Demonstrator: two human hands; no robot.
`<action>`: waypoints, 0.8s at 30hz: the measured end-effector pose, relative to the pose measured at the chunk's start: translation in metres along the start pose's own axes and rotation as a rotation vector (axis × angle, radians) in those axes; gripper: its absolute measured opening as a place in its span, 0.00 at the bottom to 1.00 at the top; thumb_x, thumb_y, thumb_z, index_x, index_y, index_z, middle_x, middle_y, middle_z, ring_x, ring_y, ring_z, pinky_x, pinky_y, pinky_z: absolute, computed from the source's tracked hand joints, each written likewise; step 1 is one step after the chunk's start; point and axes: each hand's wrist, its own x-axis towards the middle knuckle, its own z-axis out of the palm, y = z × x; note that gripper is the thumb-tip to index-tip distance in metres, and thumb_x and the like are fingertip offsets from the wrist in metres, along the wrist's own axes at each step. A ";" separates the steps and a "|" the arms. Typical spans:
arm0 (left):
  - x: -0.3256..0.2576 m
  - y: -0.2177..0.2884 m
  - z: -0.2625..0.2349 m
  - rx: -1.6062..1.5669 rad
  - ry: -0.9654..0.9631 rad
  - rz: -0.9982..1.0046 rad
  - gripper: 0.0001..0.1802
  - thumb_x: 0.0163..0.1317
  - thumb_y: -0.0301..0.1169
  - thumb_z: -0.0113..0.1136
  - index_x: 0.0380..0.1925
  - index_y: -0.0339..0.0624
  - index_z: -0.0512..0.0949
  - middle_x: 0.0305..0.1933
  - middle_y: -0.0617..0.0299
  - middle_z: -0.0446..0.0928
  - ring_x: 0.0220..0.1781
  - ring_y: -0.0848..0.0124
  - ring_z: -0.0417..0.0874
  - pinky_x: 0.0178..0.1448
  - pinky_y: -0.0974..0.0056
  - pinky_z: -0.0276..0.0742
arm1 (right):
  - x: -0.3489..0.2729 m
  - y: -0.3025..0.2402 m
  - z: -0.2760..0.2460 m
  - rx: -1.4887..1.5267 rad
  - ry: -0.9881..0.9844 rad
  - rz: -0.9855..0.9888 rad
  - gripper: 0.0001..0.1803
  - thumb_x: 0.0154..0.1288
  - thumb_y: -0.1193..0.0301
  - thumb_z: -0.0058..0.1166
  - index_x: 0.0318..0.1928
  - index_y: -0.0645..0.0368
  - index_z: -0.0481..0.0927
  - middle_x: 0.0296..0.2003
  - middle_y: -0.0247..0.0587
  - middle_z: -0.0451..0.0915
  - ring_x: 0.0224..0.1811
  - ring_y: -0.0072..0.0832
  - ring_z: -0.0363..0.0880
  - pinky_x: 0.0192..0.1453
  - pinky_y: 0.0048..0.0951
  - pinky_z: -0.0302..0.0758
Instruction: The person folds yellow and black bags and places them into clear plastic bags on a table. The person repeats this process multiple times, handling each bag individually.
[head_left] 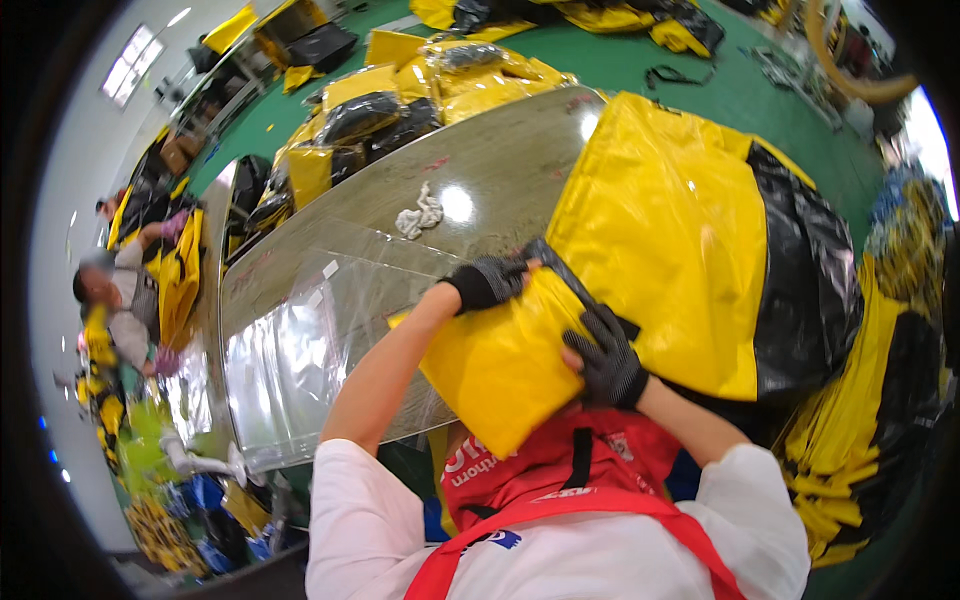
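Against my front, at the table's near edge, I hold a folded yellow bag (510,360) of coated fabric, tilted, with a black strip along its upper right edge. My left hand (488,283), in a dark knit glove, is closed on its upper edge. Gripping the right edge is my gloved right hand (606,358), its thumb on the yellow face. A large yellow and black bag (670,230) lies unfolded on the table just beyond my right hand. Clear plastic bags (300,335) are spread flat to the left of my left hand.
A crumpled white cloth (420,212) lies on the shiny table (510,140). Wrapped yellow and black packages (360,105) are piled past the far edge. Stacked yellow and black bags (850,430) stand at the right. Another person (125,290) handles yellow material at the far left.
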 end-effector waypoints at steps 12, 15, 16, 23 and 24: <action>-0.031 0.041 0.069 -0.527 0.904 -0.377 0.22 0.55 0.44 0.62 0.43 0.38 0.75 0.38 0.49 0.79 0.42 0.56 0.81 0.43 0.57 0.74 | 0.024 0.044 -0.014 1.308 0.270 1.396 0.24 0.54 0.70 0.64 0.51 0.63 0.74 0.43 0.36 0.79 0.41 0.27 0.77 0.47 0.27 0.74; -0.022 0.003 0.071 -0.341 0.830 -0.248 0.22 0.60 0.51 0.53 0.29 0.42 0.78 0.27 0.50 0.79 0.33 0.47 0.80 0.39 0.51 0.74 | 0.024 0.053 -0.007 1.600 0.293 1.407 0.23 0.58 0.74 0.58 0.55 0.62 0.71 0.48 0.39 0.77 0.47 0.28 0.76 0.52 0.28 0.73; -0.011 -0.026 0.051 -0.033 0.794 -0.274 0.21 0.60 0.50 0.52 0.26 0.44 0.79 0.24 0.51 0.78 0.29 0.47 0.79 0.37 0.50 0.74 | 0.025 0.056 -0.004 1.610 0.320 1.411 0.23 0.59 0.73 0.56 0.56 0.62 0.70 0.50 0.40 0.76 0.48 0.29 0.76 0.52 0.29 0.73; -0.016 -0.182 -0.049 0.076 0.868 -0.454 0.09 0.55 0.36 0.53 0.29 0.43 0.75 0.31 0.48 0.78 0.36 0.51 0.79 0.41 0.55 0.74 | 0.016 0.057 -0.002 1.710 0.238 1.514 0.23 0.63 0.69 0.52 0.57 0.63 0.69 0.50 0.43 0.76 0.47 0.32 0.77 0.52 0.31 0.74; -0.031 -0.175 -0.041 -0.137 0.966 -0.289 0.08 0.54 0.35 0.56 0.29 0.43 0.75 0.32 0.49 0.78 0.37 0.52 0.79 0.43 0.56 0.73 | 0.007 0.058 -0.004 1.698 0.208 1.518 0.23 0.63 0.68 0.52 0.57 0.63 0.68 0.50 0.43 0.76 0.47 0.32 0.78 0.52 0.32 0.75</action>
